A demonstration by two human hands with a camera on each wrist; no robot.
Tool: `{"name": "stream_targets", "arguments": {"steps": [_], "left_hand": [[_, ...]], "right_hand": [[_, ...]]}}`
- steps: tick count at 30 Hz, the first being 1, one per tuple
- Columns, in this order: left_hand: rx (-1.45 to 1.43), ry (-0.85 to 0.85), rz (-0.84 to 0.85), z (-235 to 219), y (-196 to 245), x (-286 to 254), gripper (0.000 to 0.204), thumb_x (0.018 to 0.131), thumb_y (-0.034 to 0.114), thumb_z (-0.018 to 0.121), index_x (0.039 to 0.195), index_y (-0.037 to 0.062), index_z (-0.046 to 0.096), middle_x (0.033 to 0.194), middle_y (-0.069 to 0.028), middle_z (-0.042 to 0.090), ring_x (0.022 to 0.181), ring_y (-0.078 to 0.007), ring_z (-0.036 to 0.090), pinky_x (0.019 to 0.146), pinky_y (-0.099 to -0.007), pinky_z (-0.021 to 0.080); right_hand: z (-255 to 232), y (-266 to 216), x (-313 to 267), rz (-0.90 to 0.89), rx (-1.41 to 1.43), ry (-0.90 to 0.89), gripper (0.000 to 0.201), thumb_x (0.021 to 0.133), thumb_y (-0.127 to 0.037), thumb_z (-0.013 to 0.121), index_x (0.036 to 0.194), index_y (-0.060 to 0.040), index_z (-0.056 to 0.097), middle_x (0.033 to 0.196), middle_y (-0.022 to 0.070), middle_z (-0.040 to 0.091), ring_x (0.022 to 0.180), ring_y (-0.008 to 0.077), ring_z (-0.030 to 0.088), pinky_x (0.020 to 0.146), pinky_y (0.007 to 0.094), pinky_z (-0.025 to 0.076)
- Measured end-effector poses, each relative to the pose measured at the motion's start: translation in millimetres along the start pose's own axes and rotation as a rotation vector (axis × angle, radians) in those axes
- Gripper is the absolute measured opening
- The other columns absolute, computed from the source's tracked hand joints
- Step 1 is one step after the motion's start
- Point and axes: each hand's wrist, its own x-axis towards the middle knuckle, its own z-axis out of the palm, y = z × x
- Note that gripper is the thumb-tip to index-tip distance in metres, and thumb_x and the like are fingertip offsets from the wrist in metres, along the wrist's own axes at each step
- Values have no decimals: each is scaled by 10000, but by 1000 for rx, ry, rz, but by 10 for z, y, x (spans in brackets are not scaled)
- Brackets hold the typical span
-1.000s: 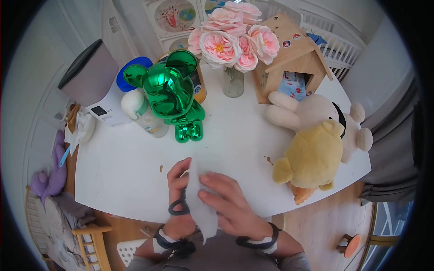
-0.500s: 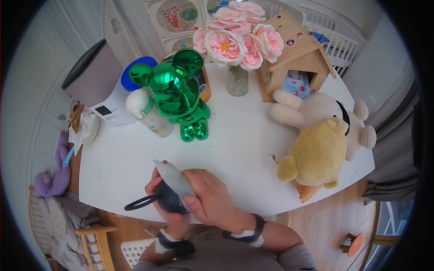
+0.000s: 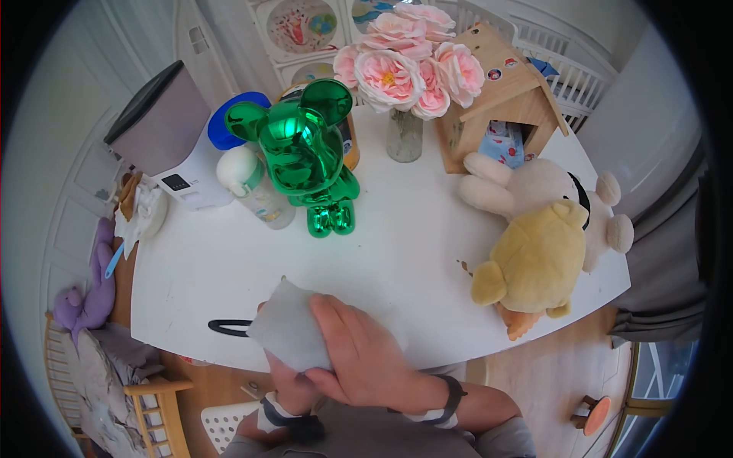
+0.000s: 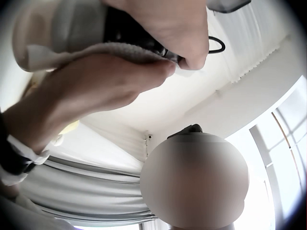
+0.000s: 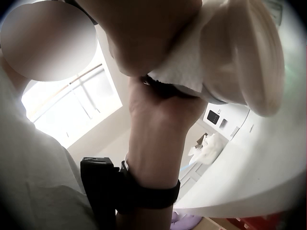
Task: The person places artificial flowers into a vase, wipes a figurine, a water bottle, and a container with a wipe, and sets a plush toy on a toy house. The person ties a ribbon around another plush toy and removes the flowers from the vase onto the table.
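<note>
The person appears to be wiping an object (image 4: 79, 24), bottle-like and partly hidden. It is sitting between both hands, over the near table edge. The left hand (image 3: 292, 383) is gripping its dark end; the right hand (image 3: 363, 351) is grasping a cloth and holding it against the side. The next move is probably calling for a steady left grip and a turn bringing unwiped surface under the cloth.

Count, largest down: one table (image 3: 412, 256) is bearing one appliance (image 3: 164, 130), one wooden house (image 3: 500, 99), one green figure (image 3: 304, 153) and two plush toys (image 3: 538, 248), yellow overlapping white. One vase (image 3: 405, 137) is holding at least five flowers (image 3: 389, 80). One tumbler (image 3: 259, 191) is standing just beside the figure. One cloth (image 3: 294, 324) is covering the object from above; one black loop (image 3: 229, 322) is protruding.
</note>
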Motion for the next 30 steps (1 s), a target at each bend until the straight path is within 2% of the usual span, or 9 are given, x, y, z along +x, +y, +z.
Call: {"name": "stream_targets", "arguments": {"steps": [9, 11, 13, 15, 19, 21, 25, 27, 30], "left_hand": [[143, -224, 246, 134, 158, 45, 655, 698, 462, 768, 1147, 97, 461, 1215, -103, 481, 1156, -216, 495, 990, -391, 420], [155, -283, 256, 105, 150, 59, 649, 733, 501, 715, 1186, 106, 471, 1239, -116, 473, 1185, -237, 476, 1010, -412, 412], [-93, -81, 100, 321, 197, 8, 673, 766, 552, 661, 1228, 111, 452, 1256, -114, 468, 1185, -256, 476, 1016, -426, 416], [-192, -16, 199, 348, 141, 93, 646, 841, 504, 697, 1240, 63, 445, 1177, -59, 500, 1071, -201, 518, 948, -399, 442], [-366, -134, 183, 206, 64, 208, 406, 1051, 383, 410, 1276, 46, 443, 1211, -59, 495, 1071, -160, 533, 944, -338, 449], [179, -47, 117, 401, 293, 95, 467, 1004, 456, 506, 1214, 42, 457, 1113, -67, 500, 1006, -163, 514, 900, -336, 449], [277, -96, 258, 440, 292, 87, 520, 935, 527, 600, 1094, 36, 539, 1050, -84, 516, 975, -163, 510, 843, -332, 448], [250, -208, 264, 360, 288, 128, 557, 866, 583, 667, 974, 39, 617, 1053, -91, 511, 943, -165, 498, 814, -330, 430], [215, -236, 364, 373, 245, 163, 519, 920, 562, 602, 816, 54, 604, 992, -98, 534, 912, -189, 502, 802, -330, 414]], "right_hand": [[-167, -14, 150, 324, 526, -67, 467, 990, -287, 502, 1292, 67, 457, 1074, 274, 603, 847, 412, 631, 722, 432, 506], [-211, -45, 201, 350, 645, -84, 517, 986, -307, 506, 1345, 58, 438, 1108, 278, 598, 898, 422, 622, 776, 440, 503], [-157, -66, 134, 268, 541, -12, 568, 989, -354, 491, 1384, 48, 419, 1177, 290, 567, 985, 442, 601, 854, 450, 488], [-91, -80, 81, 189, 437, 58, 619, 993, -400, 476, 1424, 38, 401, 1247, 302, 537, 1073, 463, 579, 933, 461, 472], [-14, -29, -12, -46, 60, 174, 741, 905, -339, 619, 1477, 33, 328, 1346, 317, 420, 1114, 481, 523, 959, 502, 462], [-50, 6, -41, -7, 83, 145, 728, 892, -315, 644, 1449, 49, 347, 1319, 316, 449, 1103, 477, 535, 955, 489, 470], [-146, -72, 1, 38, 95, 163, 655, 898, -293, 639, 1394, 55, 390, 1269, 312, 482, 1078, 464, 543, 911, 461, 490], [-156, -42, 5, 166, 399, 127, 542, 930, -277, 613, 1306, 69, 433, 1161, 298, 544, 979, 440, 581, 823, 441, 507], [-254, -119, -20, 338, 497, 72, 476, 959, -272, 590, 1256, 73, 450, 1055, 271, 581, 878, 425, 603, 747, 433, 505]]}}
